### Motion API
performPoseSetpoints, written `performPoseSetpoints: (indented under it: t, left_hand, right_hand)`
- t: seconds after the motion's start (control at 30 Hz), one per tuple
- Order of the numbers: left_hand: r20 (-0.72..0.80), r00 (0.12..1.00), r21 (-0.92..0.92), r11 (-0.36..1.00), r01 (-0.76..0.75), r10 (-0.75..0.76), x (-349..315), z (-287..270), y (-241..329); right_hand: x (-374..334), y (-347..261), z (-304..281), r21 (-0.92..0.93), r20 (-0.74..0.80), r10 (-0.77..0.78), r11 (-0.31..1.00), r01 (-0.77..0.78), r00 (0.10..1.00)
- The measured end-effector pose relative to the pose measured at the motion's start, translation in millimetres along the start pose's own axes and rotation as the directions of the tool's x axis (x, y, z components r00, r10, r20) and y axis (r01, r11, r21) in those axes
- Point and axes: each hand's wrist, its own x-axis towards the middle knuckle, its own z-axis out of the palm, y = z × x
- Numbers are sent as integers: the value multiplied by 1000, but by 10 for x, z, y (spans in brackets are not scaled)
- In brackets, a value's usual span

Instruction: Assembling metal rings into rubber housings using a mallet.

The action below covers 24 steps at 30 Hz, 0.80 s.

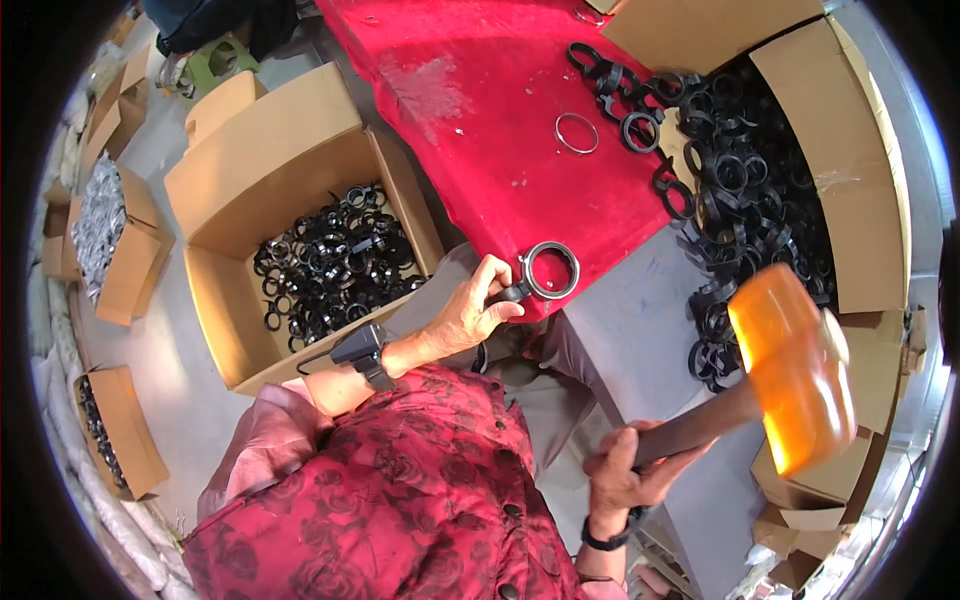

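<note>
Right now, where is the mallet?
In the head view, the mallet is at the lower right, held in the right hand, appearing beside the pile of black rings.

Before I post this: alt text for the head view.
A person's right hand holds a mallet with an orange head while their left hand pinches a black ring by its tab at the near end of a red surface. An open cardboard box to the left holds many black ring-shaped parts; a second box, upper right, holds more.
</note>
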Motion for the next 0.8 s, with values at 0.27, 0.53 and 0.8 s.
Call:
performPoseSetpoints:
  t: [0.27,0.53,0.8]
  left_hand:
    - [76,997,-113,993,42,-33,27,-82,41]
    - [88,991,-183,976,120,-105,43,-29,-43]
    - [-12,1000,-77,997,-10,9,30,24,-12]
  right_hand:
    - [569,-328,376,-315,474,-190,875,367,860]
    - [494,-76,397,-319,649,25,916,243,760]
    - [77,236,72,-462,476,-298,716,523,828]
